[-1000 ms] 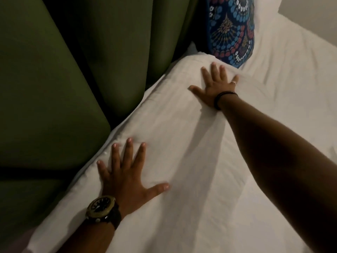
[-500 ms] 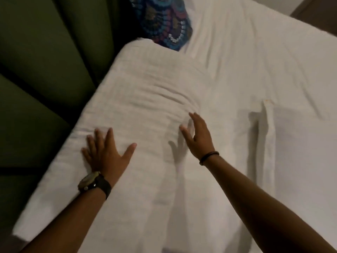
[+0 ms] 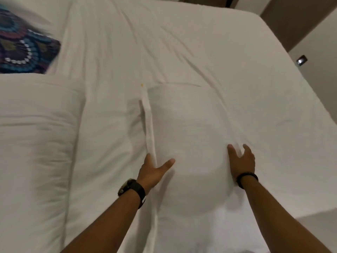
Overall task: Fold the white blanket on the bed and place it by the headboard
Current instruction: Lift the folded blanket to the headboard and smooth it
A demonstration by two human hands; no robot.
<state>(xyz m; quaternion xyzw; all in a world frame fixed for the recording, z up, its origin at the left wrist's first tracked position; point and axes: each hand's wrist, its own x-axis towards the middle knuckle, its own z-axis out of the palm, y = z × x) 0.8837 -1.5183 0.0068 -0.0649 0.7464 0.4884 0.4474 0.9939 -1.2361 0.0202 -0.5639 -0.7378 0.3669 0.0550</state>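
The folded blanket [image 3: 36,136] lay at the left of the frame, thick and creased, below a patterned cushion [image 3: 23,46] in the upper left corner. Both hands were on a pillow [image 3: 187,128] at centre, well apart from the blanket. The left hand [image 3: 153,170] gripped the pillow's left edge beside its flap, thumb spread on top, fingers tucked out of sight beneath. The right hand [image 3: 240,159] pressed the pillow's right side, its grip spread, fingers loosely bent into the fabric. The bed [image 3: 182,42] stretched wrinkled across the upper frame.
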